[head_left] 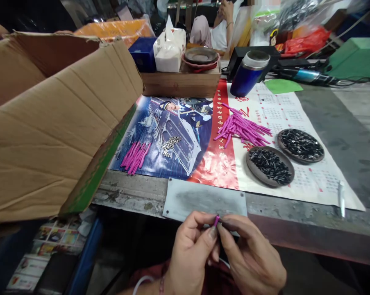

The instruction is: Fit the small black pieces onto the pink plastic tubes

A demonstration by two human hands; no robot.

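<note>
Between the thumb and index finger of my left hand [192, 250] is a short magenta stick [217, 220], only its upper end showing. My right hand [254, 254] is closed in a pinch right beside that end; whatever its fingertips hold is hidden. Both hands are just in front of a grey plate [203, 196] at the table edge. A loose pile of magenta sticks [244, 127] lies beyond, with a smaller row of them [136, 157] to the left. Small shiny metal beads [171, 145] sit between the two. Small black pieces [271, 164] fill two shallow round dishes.
A large open cardboard box [80, 106] takes up the left side. At the back stand a wooden box [181, 85], tissues [169, 51] and a blue cup [247, 78]. A white pen-like object [341, 196] lies right. Another person's hands [226, 11] show far back.
</note>
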